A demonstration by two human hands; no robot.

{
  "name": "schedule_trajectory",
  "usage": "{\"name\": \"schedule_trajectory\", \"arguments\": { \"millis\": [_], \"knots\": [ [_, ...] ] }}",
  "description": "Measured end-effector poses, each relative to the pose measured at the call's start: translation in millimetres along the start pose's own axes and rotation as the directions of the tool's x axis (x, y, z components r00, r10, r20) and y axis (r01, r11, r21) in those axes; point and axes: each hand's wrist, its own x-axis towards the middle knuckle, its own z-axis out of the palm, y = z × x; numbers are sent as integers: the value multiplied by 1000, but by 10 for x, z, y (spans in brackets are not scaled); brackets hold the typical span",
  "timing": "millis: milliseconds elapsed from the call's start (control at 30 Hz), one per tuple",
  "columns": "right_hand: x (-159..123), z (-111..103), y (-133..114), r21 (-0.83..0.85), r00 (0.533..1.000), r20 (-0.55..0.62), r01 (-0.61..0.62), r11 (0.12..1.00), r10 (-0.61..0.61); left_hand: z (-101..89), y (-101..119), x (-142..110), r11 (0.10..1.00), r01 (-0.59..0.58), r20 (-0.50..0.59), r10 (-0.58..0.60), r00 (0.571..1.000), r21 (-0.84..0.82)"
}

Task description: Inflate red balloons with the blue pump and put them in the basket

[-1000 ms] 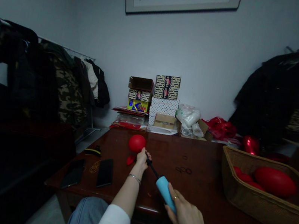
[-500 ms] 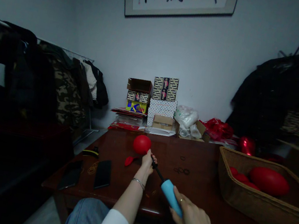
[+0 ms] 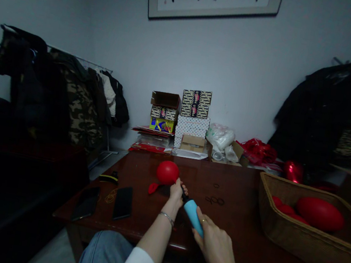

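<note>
Over the dark wooden table [image 3: 229, 229], my left hand [image 3: 178, 190] is closed round the neck of a small, partly inflated red balloon [image 3: 167, 173] and the black nozzle end of a hand pump [image 3: 193, 216]. The pump's light-blue barrel slants down toward me, with my right hand [image 3: 216, 242] wrapped round its near end. Little of the black shaft shows between the barrel and my left hand. A limp red balloon [image 3: 152, 188] lies on the tabletop just left of my left hand. My left fingers partly hide where balloon and nozzle meet.
At right stands a wicker basket [image 3: 283, 228] with several red balloons [image 3: 319, 214]. Two dark flat phone-like slabs [image 3: 123, 203], yellow bands [image 3: 111, 196] and a black-and-yellow item [image 3: 109, 177] lie at left. Black rings [image 3: 216, 201] lie mid-table; boxes [image 3: 192, 127] stand behind.
My right hand has pushed the blue barrel up and left toward my left hand, so less black shaft shows. The red balloon looks about the same size. The view has shifted slightly.
</note>
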Motion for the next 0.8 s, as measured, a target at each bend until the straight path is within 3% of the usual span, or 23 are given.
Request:
{"name": "schedule_trajectory", "arguments": {
  "millis": [433,600,800],
  "knots": [
    [-542,104,442,141,996,-61,70,988,-62,-74,325,96,998,-42,-11,41,999,-47],
    [-457,49,375,102,1000,-19,25,994,-23,-12,279,9,997,-43,0,44,999,-57],
    [-106,-35,119,40,1000,-13,23,999,-23,57,133,-108,999,-10,34,12,999,-40]
  ]
}}
